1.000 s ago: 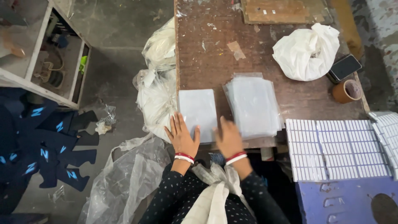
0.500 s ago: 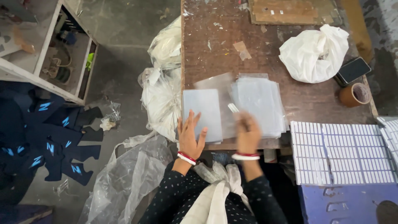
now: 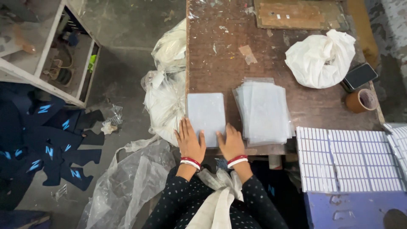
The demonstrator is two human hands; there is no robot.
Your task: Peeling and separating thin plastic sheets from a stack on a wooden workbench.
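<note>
a: where is the pale flat packet (image 3: 206,114) placed at this moment?

b: it is laid flat at the near left corner of the tabletop (image 3: 220,51), its left edge almost level with the tabletop's left edge. the left hand (image 3: 189,142) and the right hand (image 3: 231,142) are both spread open and pressed palm-down on its near end. nothing is gripped; the packet is only pinned under flat fingers.

a: what could be expected to go wrong?

b: since the packet is set so close to the corner, it could be slid over the edge by an uneven push and dropped onto the crumpled plastic bags (image 3: 167,97) piled on the floor just beside the tabletop. the surface looks smooth, so slipping under flat palms seems likely.

a: and the stack beside it?

b: the stack of clear sleeves (image 3: 263,112) is fanned loosely, just right of the packet, with its near edge overhanging the tabletop. it could be knocked or scattered if the right hand is swept sideways, and single sleeves could be dragged off together.

a: anything further off?

b: the white bundled bag (image 3: 320,59), the dark phone (image 3: 359,76) and the brown tape roll (image 3: 359,101) are kept well apart from the hands and seem at little risk. the white tiled sheets (image 3: 347,159) on the right are lower down and unlikely to be disturbed.
</note>
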